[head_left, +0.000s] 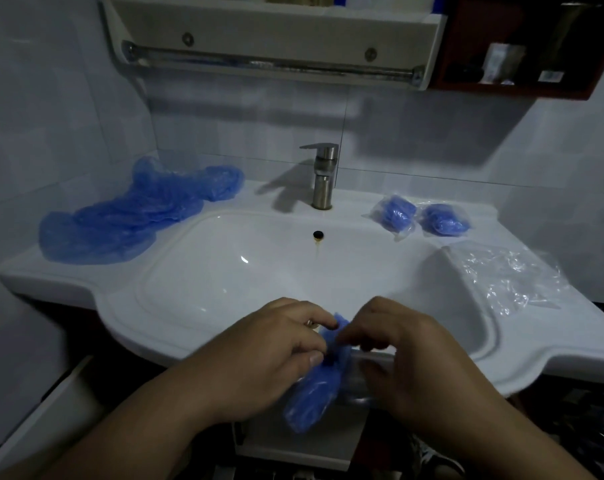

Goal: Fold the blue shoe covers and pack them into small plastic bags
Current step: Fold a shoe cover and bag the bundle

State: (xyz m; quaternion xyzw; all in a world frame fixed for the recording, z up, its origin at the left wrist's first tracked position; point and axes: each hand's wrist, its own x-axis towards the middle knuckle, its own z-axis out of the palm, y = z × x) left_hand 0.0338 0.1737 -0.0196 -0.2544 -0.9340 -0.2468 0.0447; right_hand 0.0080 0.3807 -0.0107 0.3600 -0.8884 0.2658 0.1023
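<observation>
Left hand [279,344] and right hand [400,344] both pinch a blue shoe cover [314,393] at the sink's [224,271] front rim.

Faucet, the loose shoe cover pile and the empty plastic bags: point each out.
faucet [323,178], head view, upright metal body
loose shoe cover pile [120,220], head view, middle of the heap
empty plastic bags [508,275], head view, crinkled clear film

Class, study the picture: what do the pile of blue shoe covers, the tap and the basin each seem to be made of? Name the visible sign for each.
The pile of blue shoe covers looks like thin plastic film: translucent, crinkled, faintly glossy. The tap looks like metal, perhaps brushed steel: grey with a dull satin sheen. The basin is probably glazed ceramic: white, smooth, with sharp highlights.
</observation>
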